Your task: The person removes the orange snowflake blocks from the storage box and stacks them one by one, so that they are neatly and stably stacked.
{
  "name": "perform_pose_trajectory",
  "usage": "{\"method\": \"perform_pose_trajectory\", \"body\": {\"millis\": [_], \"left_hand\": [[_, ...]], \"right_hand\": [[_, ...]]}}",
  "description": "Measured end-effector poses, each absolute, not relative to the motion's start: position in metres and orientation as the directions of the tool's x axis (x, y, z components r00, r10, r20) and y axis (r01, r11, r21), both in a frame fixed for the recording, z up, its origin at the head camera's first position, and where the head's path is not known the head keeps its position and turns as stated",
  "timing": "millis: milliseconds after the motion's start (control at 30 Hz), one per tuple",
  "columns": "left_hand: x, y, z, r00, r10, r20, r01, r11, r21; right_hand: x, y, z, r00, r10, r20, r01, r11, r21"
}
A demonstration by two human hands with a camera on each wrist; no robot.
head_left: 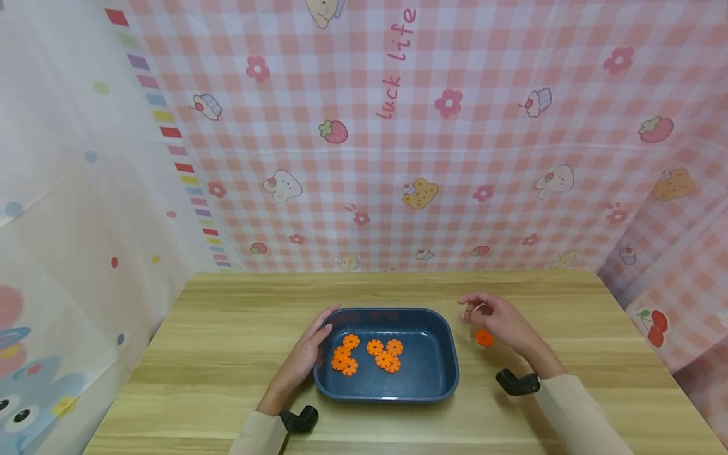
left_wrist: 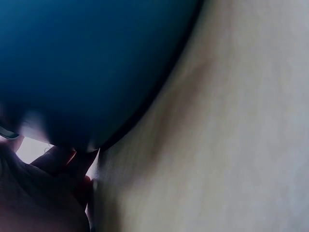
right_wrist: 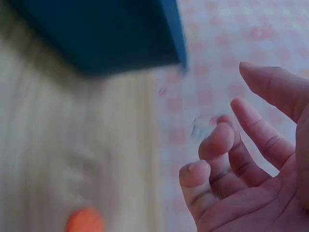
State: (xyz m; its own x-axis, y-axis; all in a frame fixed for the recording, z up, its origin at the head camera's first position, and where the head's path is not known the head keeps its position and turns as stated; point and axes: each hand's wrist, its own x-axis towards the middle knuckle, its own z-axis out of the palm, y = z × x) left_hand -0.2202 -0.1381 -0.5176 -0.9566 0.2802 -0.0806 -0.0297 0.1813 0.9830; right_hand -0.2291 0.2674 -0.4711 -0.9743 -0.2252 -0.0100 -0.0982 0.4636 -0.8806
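A dark blue rectangular tray (head_left: 429, 373) sits on the table with several orange notched discs (head_left: 342, 359) inside, in two loose clusters. My left hand (head_left: 304, 354) grips the tray's left rim, its thumb over the edge; the left wrist view shows the fingers (left_wrist: 63, 162) against the tray's outer wall. To the right of the tray my right hand (head_left: 503, 321) is raised over the table, fingers loosely bent and holding nothing. One orange disc (head_left: 485, 337) lies on the table just below it; in the right wrist view this disc (right_wrist: 85, 221) shows at the bottom edge.
The wooden table (head_left: 227, 354) extends on both sides of the tray. A pink checked curtain (head_left: 364, 158) hangs behind its back edge, and a pale curtain (head_left: 114, 189) hangs at the left. A black wrist device (head_left: 517, 382) is on each arm.
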Motion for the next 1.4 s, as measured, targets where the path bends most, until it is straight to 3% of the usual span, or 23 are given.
{"method": "perform_pose_trajectory", "body": {"millis": [333,533,767,967,1400], "left_hand": [[-0.220,-0.138,-0.518,-0.955,0.285,-0.079,-0.031,0.169,0.985],[-0.221,-0.139,-0.518,-0.957,0.282,-0.073,-0.025,0.170,0.985],[-0.221,-0.139,-0.519,-0.957,0.280,-0.072,-0.024,0.171,0.985],[-0.220,-0.139,-0.518,-0.955,0.287,-0.074,-0.030,0.152,0.988],[-0.221,-0.138,-0.519,-0.952,0.293,-0.086,-0.049,0.131,0.990]], "right_hand": [[-0.244,0.198,-0.439,-0.897,-0.439,-0.056,-0.142,0.404,-0.904],[-0.252,0.159,-0.449,-0.788,-0.592,-0.169,-0.118,0.415,-0.902],[-0.256,0.133,-0.468,-0.703,-0.646,-0.297,-0.127,0.525,-0.842],[-0.256,0.127,-0.476,-0.716,-0.603,-0.351,-0.113,0.597,-0.794],[-0.252,0.123,-0.482,-0.735,-0.611,-0.295,-0.225,0.630,-0.744]]}}
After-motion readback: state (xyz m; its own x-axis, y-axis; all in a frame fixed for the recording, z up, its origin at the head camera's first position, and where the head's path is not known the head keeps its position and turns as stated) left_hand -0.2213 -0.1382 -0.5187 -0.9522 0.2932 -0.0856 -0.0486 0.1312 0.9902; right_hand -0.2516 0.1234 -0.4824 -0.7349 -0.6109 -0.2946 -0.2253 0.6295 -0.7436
